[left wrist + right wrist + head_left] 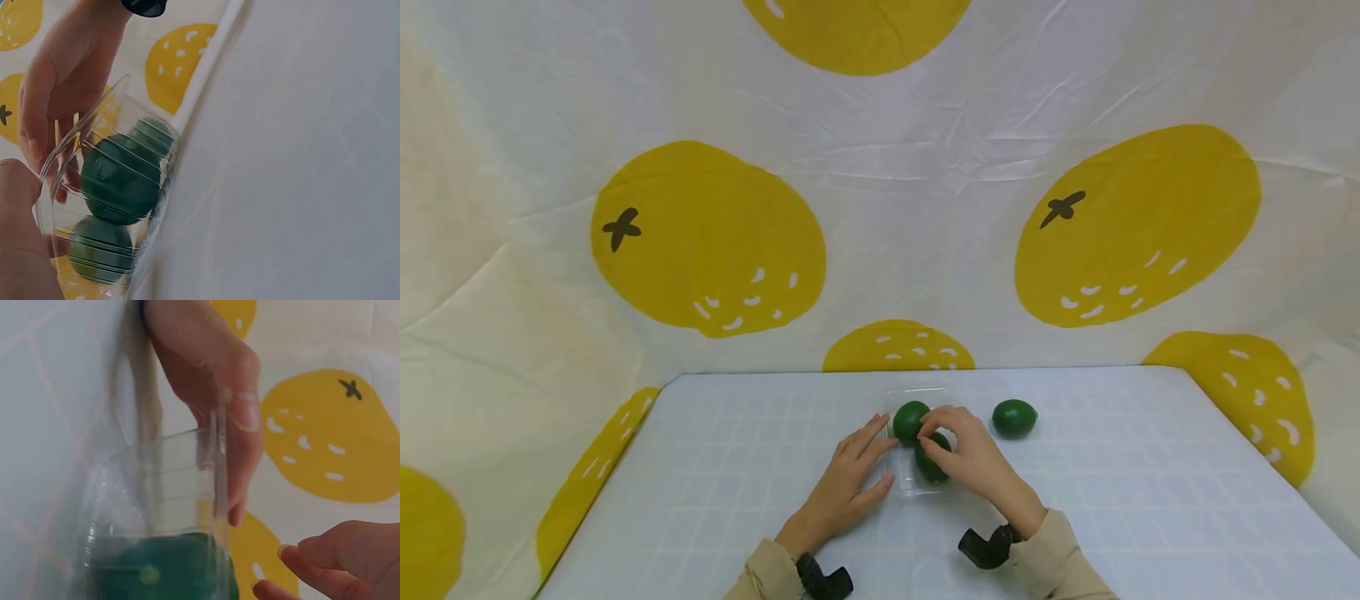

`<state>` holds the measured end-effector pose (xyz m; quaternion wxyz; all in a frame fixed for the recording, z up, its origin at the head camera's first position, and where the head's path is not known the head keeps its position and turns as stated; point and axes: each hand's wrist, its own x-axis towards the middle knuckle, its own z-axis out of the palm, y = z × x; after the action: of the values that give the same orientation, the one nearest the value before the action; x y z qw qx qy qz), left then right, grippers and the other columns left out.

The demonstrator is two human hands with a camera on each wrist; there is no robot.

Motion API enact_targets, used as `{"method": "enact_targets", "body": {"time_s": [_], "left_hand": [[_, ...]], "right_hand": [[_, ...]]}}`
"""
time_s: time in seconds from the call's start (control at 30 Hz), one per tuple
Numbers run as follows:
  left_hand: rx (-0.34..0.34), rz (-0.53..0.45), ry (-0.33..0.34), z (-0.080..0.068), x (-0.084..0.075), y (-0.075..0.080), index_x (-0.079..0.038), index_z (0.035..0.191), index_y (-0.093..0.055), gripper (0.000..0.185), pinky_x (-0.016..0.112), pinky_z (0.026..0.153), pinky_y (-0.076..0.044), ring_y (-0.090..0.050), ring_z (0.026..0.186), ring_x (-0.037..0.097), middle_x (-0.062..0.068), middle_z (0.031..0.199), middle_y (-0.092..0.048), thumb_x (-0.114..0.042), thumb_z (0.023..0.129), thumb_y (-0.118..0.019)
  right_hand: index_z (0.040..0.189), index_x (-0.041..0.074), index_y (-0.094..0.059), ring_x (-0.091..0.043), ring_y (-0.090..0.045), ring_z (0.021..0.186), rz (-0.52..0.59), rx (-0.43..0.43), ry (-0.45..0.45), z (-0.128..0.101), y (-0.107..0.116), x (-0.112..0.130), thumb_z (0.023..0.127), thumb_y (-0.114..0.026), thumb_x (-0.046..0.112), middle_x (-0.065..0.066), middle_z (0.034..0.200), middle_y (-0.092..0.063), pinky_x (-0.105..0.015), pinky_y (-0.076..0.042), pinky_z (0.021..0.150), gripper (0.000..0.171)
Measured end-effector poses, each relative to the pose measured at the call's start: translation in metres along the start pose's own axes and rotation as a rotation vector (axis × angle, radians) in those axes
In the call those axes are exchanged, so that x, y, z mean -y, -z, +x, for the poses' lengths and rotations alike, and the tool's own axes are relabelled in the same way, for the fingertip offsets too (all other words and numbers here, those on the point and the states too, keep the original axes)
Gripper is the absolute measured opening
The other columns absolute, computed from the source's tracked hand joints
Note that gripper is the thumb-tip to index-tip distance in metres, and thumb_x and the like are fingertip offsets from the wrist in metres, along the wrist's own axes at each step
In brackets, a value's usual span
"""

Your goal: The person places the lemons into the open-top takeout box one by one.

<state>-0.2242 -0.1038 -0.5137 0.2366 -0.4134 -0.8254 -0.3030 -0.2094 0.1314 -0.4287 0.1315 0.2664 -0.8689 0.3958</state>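
Observation:
A clear plastic box (901, 482) on the table holds two green limes, the far one (909, 422) and the near one (933, 468). My left hand (847, 478) lies along the box's left side, fingers spread and fairly straight, touching or very close to its rim. Over the near lime hovers my right hand (967, 451), thumb and index finger bent towards each other. In the right wrist view its fingertips (289, 555) stand apart from the box and pinch nothing. The left wrist view shows a large lime (122, 178) through the ribbed wall.
Another lime (1014, 418) lies on the table to the right of the box. A pale checked cloth (737, 467) covers the table. Behind it hangs a white curtain (917, 233) printed with yellow fruit.

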Motion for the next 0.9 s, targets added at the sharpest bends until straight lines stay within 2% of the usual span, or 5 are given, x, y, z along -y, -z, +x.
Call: {"method": "enact_targets", "body": {"time_s": [0.27, 0.37, 0.53, 0.8, 0.9], "left_hand": [[0.002, -0.004, 0.000, 0.000, 0.000, 0.001, -0.009, 0.135, -0.056, 0.043, 0.056, 0.107, -0.033, -0.035, 0.142, 0.036, 0.019, 0.155, -0.036, -0.031, 0.098, -0.055], [0.006, -0.001, 0.000, 0.001, -0.001, 0.001, -0.009, 0.135, -0.056, 0.043, 0.055, 0.108, -0.032, -0.034, 0.143, 0.035, 0.019, 0.155, -0.036, -0.032, 0.099, -0.053], [0.008, 0.000, 0.005, 0.000, 0.000, 0.001, -0.008, 0.136, -0.056, 0.043, 0.054, 0.109, -0.031, -0.033, 0.144, 0.034, 0.018, 0.156, -0.035, -0.031, 0.099, -0.053], [0.007, 0.002, 0.007, 0.000, 0.000, 0.001, -0.008, 0.136, -0.056, 0.043, 0.054, 0.108, -0.032, -0.033, 0.144, 0.034, 0.018, 0.156, -0.035, -0.032, 0.100, -0.053], [0.011, 0.001, 0.010, -0.001, 0.001, 0.001, -0.009, 0.136, -0.056, 0.043, 0.054, 0.108, -0.032, -0.033, 0.144, 0.033, 0.017, 0.156, -0.035, -0.033, 0.101, -0.052]], "right_hand": [[0.087, 0.013, -0.071, -0.029, -0.063, 0.102, -0.029, -0.079, 0.036, -0.004, 0.018, -0.005, 0.086, -0.071, 0.003, -0.007, 0.106, -0.071, -0.054, -0.049, 0.089, 0.010], [0.087, 0.013, -0.071, -0.030, -0.062, 0.104, -0.044, -0.090, 0.015, -0.007, 0.026, -0.009, 0.087, -0.071, 0.004, -0.004, 0.107, -0.070, -0.056, -0.048, 0.090, 0.009], [0.088, 0.013, -0.071, -0.032, -0.063, 0.105, -0.065, -0.118, -0.006, -0.012, 0.038, -0.016, 0.086, -0.072, 0.004, -0.007, 0.107, -0.071, -0.056, -0.048, 0.090, 0.009], [0.087, 0.011, -0.072, -0.030, -0.064, 0.101, -0.137, -0.188, -0.025, -0.023, 0.056, -0.028, 0.086, -0.073, 0.003, -0.009, 0.104, -0.071, -0.052, -0.051, 0.084, 0.009], [0.086, 0.011, -0.072, -0.029, -0.063, 0.101, -0.142, -0.201, -0.050, -0.028, 0.063, -0.034, 0.086, -0.073, 0.003, -0.007, 0.103, -0.071, -0.046, -0.050, 0.084, 0.008]]}}
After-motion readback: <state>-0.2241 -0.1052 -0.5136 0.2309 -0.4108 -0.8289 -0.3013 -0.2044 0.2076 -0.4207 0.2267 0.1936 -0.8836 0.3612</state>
